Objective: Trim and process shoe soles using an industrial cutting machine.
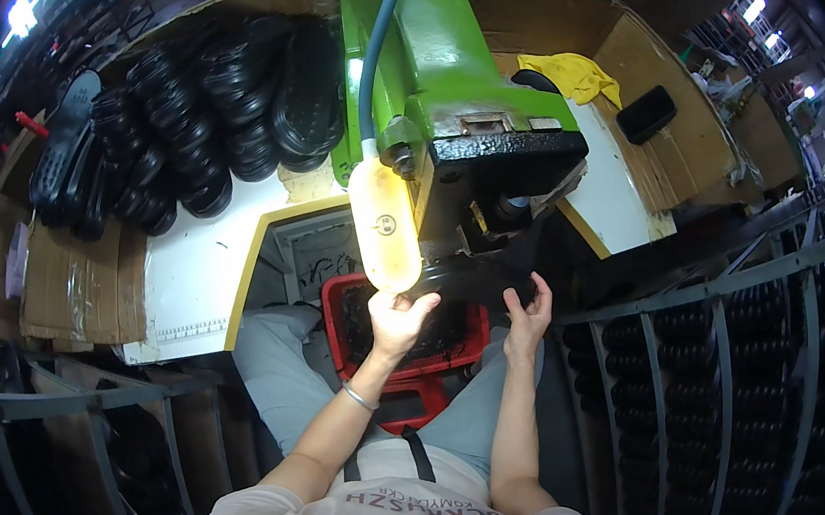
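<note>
A black shoe sole [478, 281] lies level under the dark head of a green machine [510, 97]. My left hand [399, 322] grips its left end, thumb up along the edge, just below the lit yellow lamp [382, 229]. At the other end, my right hand [527, 318] holds the sole between thumb and fingers. Dark shadow hides part of the sole and its contact with the machine. Below both hands, a red bin [337, 325] with black scraps sits between my knees.
Stacked black soles [239, 89] cover the white table [202, 255] on the left. A yellow cloth [574, 76] and a black phone-like object [646, 114] lie at the back right, beside cardboard walls. Metal racks [720, 390] with black soles stand close on the right.
</note>
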Action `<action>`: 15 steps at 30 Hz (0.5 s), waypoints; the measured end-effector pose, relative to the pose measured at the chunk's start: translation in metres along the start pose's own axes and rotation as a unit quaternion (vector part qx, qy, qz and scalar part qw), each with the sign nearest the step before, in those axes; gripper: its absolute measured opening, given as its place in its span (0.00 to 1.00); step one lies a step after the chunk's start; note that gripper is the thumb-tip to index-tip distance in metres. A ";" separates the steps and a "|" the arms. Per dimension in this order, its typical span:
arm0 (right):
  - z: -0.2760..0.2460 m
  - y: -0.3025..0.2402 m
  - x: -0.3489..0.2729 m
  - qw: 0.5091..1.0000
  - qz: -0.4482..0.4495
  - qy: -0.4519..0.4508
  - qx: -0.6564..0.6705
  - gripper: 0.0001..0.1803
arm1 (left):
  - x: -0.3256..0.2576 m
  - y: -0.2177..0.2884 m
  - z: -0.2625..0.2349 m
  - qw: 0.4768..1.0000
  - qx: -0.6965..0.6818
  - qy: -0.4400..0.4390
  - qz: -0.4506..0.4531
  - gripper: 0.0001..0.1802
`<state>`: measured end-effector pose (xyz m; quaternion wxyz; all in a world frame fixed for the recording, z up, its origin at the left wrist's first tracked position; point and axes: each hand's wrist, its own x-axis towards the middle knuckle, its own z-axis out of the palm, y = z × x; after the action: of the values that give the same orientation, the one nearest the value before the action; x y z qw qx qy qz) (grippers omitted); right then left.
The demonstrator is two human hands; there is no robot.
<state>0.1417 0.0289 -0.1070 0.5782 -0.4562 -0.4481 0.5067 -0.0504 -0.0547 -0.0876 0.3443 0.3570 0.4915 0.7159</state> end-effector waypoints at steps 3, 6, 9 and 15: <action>0.001 0.020 0.000 0.981 0.109 -0.065 0.143 0.30 | -0.003 0.008 0.013 0.999 -0.030 0.021 0.014 0.20; 0.025 0.067 -0.023 0.937 0.210 -0.137 0.244 0.29 | 0.006 0.048 0.042 0.993 -0.101 0.060 0.023 0.21; 0.073 0.096 -0.047 0.810 0.371 -0.131 0.435 0.27 | 0.021 0.069 0.036 0.993 0.105 0.044 0.041 0.19; 0.098 0.113 -0.086 0.881 0.296 -0.143 0.340 0.24 | 0.027 0.081 0.015 0.953 0.276 0.047 0.115 0.23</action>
<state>0.0184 -0.0415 -0.2048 0.4505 -0.2661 -0.1701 0.8350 -0.0631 -0.0480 -0.0018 0.1239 0.4580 0.6409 0.6034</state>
